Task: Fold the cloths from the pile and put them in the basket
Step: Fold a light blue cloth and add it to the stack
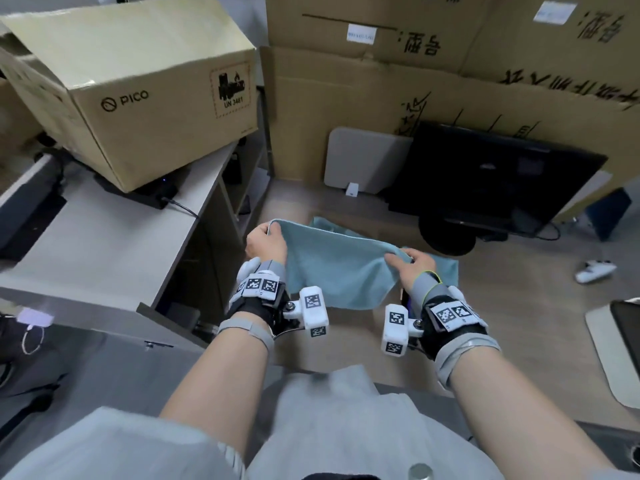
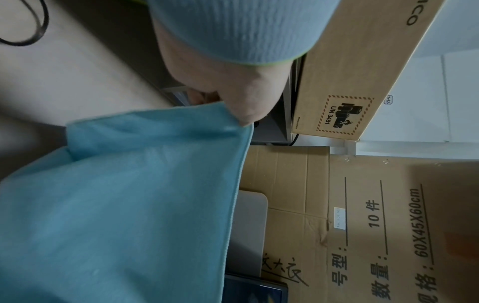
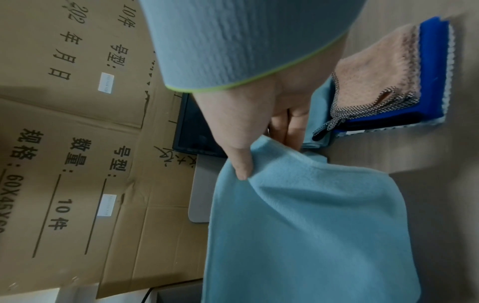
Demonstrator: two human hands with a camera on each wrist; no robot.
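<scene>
A light blue cloth (image 1: 336, 271) hangs spread between my two hands above the wooden desk (image 1: 519, 306). My left hand (image 1: 268, 232) pinches its upper left corner, and the left wrist view shows the thumb (image 2: 243, 110) pressed on the cloth (image 2: 129, 205). My right hand (image 1: 403, 256) pinches the upper right corner, thumb (image 3: 241, 164) on top of the cloth (image 3: 311, 225). Beyond the right hand lies the pile (image 3: 383, 82): pink, dark blue and white cloths on a teal one. In the head view only that teal cloth's edges (image 1: 446, 268) show behind the held cloth. No basket is in view.
A PICO cardboard box (image 1: 138, 98) stands on the side desk at the left. Large cardboard sheets (image 1: 381, 98) wall off the back. A black monitor (image 1: 491, 178) and a grey pad (image 1: 367, 161) lean there. A white controller (image 1: 595, 271) lies at the right.
</scene>
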